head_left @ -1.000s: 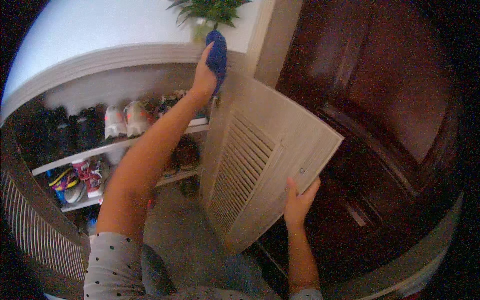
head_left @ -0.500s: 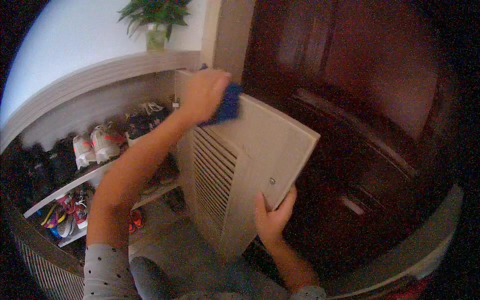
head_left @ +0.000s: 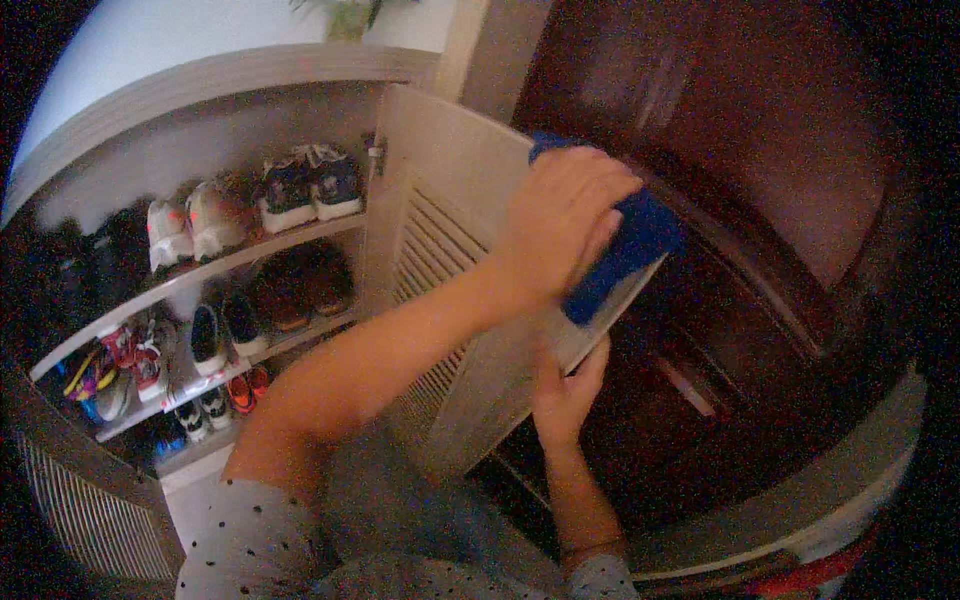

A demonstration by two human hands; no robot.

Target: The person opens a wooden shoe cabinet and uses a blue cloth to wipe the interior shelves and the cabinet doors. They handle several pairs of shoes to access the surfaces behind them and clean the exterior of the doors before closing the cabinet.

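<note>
A light wood cabinet door (head_left: pixel 455 145) with a louvred panel stands swung out in front of me. Near its upper outer corner, my left hand (head_left: pixel 565 215) presses a dark blue cloth (head_left: pixel 640 235) over the top edge, with the fingers closed on it. Part of the cloth hangs over the inner face and hides that corner. Below it, my right hand (head_left: pixel 570 395) grips the outer side edge, thumb on the inner face and fingers wrapped behind.
Shelves (head_left: pixel 290 238) to the left hold several pairs of shoes, among them pale sneakers (head_left: pixel 215 220) and dark slip-ons (head_left: pixel 240 322). A dark red-brown panelled door (head_left: pixel 760 200) rises beyond the cabinet door. A plant's vase (head_left: pixel 346 20) stands on the cabinet top.
My left hand has slid the cloth rightward along the door's top edge, from near the hinge side to the outer corner. My right hand keeps its hold. The view has shifted, showing more shelves.
</note>
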